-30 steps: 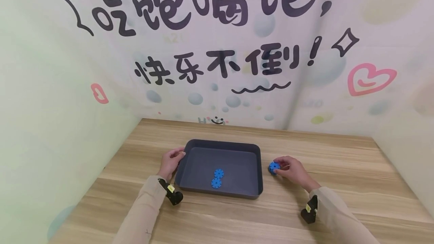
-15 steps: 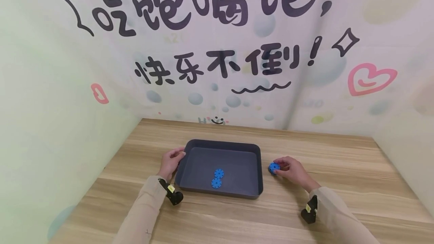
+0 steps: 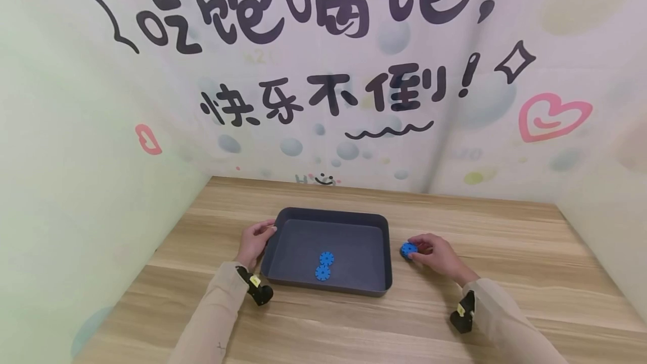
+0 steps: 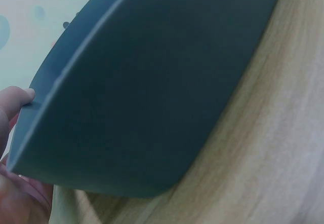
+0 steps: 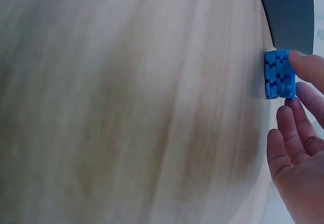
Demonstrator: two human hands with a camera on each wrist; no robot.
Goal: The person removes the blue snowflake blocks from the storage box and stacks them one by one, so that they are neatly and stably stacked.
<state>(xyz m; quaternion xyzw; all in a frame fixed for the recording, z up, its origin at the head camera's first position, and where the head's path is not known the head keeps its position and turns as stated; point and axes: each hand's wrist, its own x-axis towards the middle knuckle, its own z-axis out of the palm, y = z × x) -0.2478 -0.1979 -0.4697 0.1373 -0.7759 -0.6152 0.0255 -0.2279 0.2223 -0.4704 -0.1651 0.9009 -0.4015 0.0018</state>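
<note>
A dark grey tray (image 3: 349,246) lies in the middle of the table, and two blue notched discs (image 3: 323,272) rest on its floor, touching or slightly overlapping. At its left rim is my left hand (image 3: 254,243); in the left wrist view the thumb lies over the rim with the other fingers outside, partly hidden. To the right of the tray, my right hand (image 3: 437,253) pinches a small stack of blue notched discs (image 5: 280,74) between thumb and forefinger, at its upper end. The stack stands on the wood, and the remaining fingers are loosely bent beside it.
The wood-grain table (image 3: 505,251) reaches back to a printed cloth wall (image 3: 303,156) with large dark lettering. Pale side walls close in at left and right. Each wrist carries a black camera mount (image 3: 259,292).
Hardly anything differs. My right hand and wrist have shifted very slightly, while the discs in the tray, the tray and my left hand hold their places.
</note>
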